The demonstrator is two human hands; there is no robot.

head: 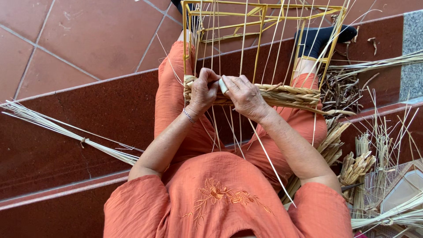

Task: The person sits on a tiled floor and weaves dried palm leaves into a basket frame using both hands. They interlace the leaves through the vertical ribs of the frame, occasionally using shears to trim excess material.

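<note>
We judge the chief risk here to be a slipped or snapped strand. The left hand (pixel 202 91) is closed around the woven band with its fingers curled over the top edge, and the right hand (pixel 243 94) pinches a small pale flat tool or strip end (pixel 223 85) between thumb and fingers, pressed against the same spot. If the right hand levers too hard, we expect a dry upright could kink at the rim; if the left hand eases its hold, the last rows could loosen and open a gap.

The many long, thin, pale straw uprights (pixel 243 48) stand loose and unevenly spaced inside the frame, some leaning, and several trail down across the lap. We consider these liable to tangle or be caught under a forearm. The frame rests only on the person's orange-clad knees above red tiled steps (pixel 88 110), so a shift of the legs could tip it.

The half-made basket, a yellow rectangular wire frame with a braided straw band round its base (pixel 288 94), lies across the knees with its open end pointing away from the person. The band is a few rows deep, tight and even where we can see it. A tied bundle of pale straw (pixel 66 132) lies to the left on the step; loose braided offcuts (pixel 352 167) lie to the right.
</note>
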